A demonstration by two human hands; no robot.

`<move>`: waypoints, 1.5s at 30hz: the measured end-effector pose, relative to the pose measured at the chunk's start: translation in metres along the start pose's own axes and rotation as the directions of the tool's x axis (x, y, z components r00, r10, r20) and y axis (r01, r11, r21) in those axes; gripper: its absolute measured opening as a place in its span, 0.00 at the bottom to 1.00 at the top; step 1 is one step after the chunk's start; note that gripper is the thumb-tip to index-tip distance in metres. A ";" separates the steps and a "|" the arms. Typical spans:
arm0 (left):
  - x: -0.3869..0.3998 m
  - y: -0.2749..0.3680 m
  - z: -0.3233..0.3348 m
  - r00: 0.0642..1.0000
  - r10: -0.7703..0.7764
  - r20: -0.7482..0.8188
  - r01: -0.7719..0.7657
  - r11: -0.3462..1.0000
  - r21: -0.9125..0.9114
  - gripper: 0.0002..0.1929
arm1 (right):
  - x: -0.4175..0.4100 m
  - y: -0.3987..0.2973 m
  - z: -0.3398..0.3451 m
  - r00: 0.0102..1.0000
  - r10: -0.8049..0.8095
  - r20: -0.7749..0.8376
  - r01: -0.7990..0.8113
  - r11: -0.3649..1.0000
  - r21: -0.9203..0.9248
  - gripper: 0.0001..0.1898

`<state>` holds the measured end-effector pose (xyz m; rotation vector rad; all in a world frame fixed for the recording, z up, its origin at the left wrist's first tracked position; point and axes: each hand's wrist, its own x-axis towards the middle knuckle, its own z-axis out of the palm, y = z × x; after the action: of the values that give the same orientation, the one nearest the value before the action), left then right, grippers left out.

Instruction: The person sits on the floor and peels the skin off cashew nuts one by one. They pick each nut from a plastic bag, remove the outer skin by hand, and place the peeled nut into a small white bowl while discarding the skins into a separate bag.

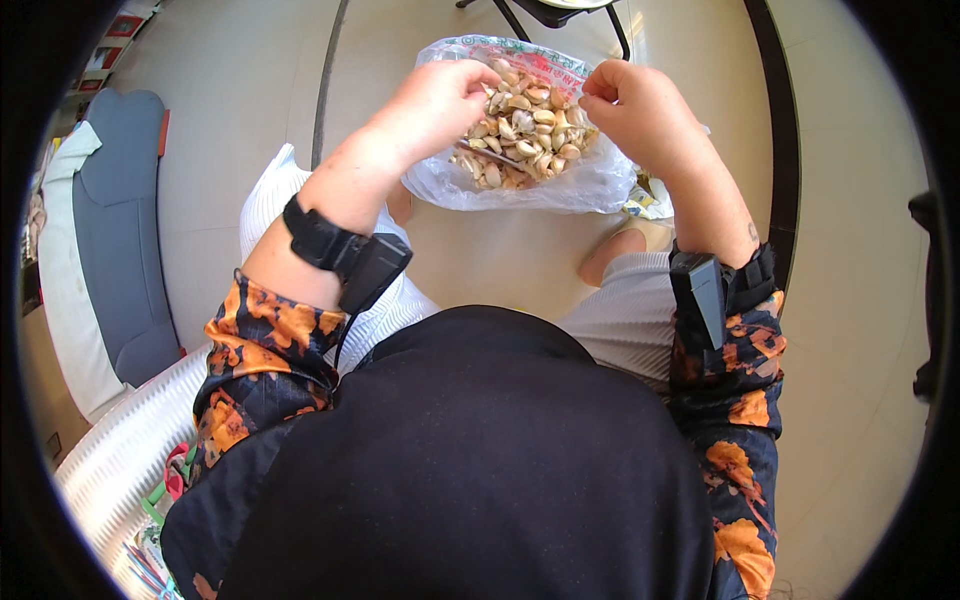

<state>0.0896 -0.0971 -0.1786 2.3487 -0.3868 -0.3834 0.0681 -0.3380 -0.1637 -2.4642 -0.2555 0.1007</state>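
A translucent plastic bag [517,199] with coloured printing lies spread on a support that I cannot make out. Many unpeeled garlic cloves [544,127] fill its middle, and a thin knife-like tool [495,154] rests among them, partly covered. Over the bag's left side is my left hand [450,97], its thumb and forefinger apart at the edge of the garlic, with nothing visible between them. My right hand [630,97] is at the bag's upper right edge, fingertips pinched together on the plastic or just above it; which one I cannot tell.
A black-legged stand [559,13] with a pale dish on top is beyond the bag. Crumpled packaging [651,199] lies right of the bag, near my foot. A grey seat [124,225] with a white cloth is at the left. My knees flank the bag's near side.
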 end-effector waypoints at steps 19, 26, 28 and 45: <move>0.044 -0.007 0.024 0.993 -0.081 0.080 0.020 0.815 0.579 0.16 | 0.004 -0.010 0.001 0.997 -0.060 0.046 0.062 0.997 -0.035 0.10; 0.036 0.008 0.013 0.998 -0.041 0.037 0.017 0.855 0.518 0.13 | 0.006 -0.009 0.004 0.995 -0.091 -0.035 0.090 0.996 -0.028 0.10; 0.028 0.017 -0.001 0.997 0.079 0.008 -0.073 0.875 0.479 0.11 | 0.007 -0.008 0.003 0.994 -0.077 -0.072 0.077 0.997 -0.004 0.11; 0.009 0.062 -0.007 0.981 0.185 -0.066 -0.167 0.612 -0.773 0.14 | 0.008 -0.029 -0.008 0.994 0.029 -0.103 0.070 0.553 0.830 0.08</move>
<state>0.0898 -0.1397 -0.1321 1.4283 -0.3610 -0.3792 0.0726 -0.3183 -0.1396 -1.4815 -0.1354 0.0588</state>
